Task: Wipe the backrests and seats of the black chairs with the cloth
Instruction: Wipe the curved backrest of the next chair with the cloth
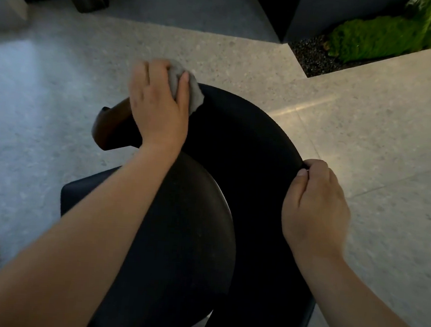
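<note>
Though bunched, cloth [194,94] against backrest [237,139]

Both hands of the person are bare: the left hand [158,104] and the right hand [315,210]. Behind them, the left forearm [96,221] and the right forearm [368,299] are bare as well, as far as one can see. The thumbnails [185,77] are short and plain.

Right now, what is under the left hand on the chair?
A crumpled grey cloth, held against the top edge of the black backrest. Only part of it shows past the thumb; the left hand covers the rest and the backrest beneath it.
</note>
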Action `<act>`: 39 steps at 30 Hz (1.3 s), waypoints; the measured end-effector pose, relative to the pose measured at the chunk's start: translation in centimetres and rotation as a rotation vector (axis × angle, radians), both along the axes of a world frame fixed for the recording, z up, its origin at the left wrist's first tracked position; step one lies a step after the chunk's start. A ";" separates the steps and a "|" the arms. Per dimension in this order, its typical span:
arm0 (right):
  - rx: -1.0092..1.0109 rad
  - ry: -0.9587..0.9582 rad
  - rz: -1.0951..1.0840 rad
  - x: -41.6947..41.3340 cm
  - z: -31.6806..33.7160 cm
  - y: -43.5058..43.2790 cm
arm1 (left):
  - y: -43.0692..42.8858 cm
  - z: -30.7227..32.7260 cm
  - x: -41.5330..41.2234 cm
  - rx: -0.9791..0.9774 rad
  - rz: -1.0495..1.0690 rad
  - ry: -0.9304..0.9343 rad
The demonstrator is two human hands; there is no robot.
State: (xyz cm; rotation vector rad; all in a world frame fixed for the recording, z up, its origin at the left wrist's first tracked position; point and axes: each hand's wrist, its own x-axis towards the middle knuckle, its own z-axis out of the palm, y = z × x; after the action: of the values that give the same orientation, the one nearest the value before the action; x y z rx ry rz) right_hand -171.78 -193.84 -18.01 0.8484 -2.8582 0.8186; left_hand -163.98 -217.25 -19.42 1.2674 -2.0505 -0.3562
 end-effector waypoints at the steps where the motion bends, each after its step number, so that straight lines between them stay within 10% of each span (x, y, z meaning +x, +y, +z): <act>1: 0.003 -0.006 0.000 0.0 -0.1 0.0 | -0.8 -0.1 -0.3 -0.009 0.006 -0.073; 21: -0.006 -0.004 0.009 0.1 -0.2 0.1 | 3.6 -8.6 1.7 0.166 -0.018 -0.123; 28: 0.001 -0.010 0.003 -0.2 -0.3 0.1 | 5.8 -12.0 2.8 0.435 -0.077 -0.081; 32: 0.003 0.004 -0.001 -0.1 -0.2 0.1 | 6.3 -14.4 4.2 0.742 -0.128 -0.352; 39: 0.005 -0.001 0.001 0.0 -0.2 0.1 | 7.7 -7.1 3.5 0.374 -0.148 0.148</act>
State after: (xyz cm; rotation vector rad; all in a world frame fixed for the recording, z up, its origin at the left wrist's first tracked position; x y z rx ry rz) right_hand -171.79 -193.72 -18.20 0.8503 -2.8623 0.8125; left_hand -160.49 -209.59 -26.51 1.2596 -2.0142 -0.9100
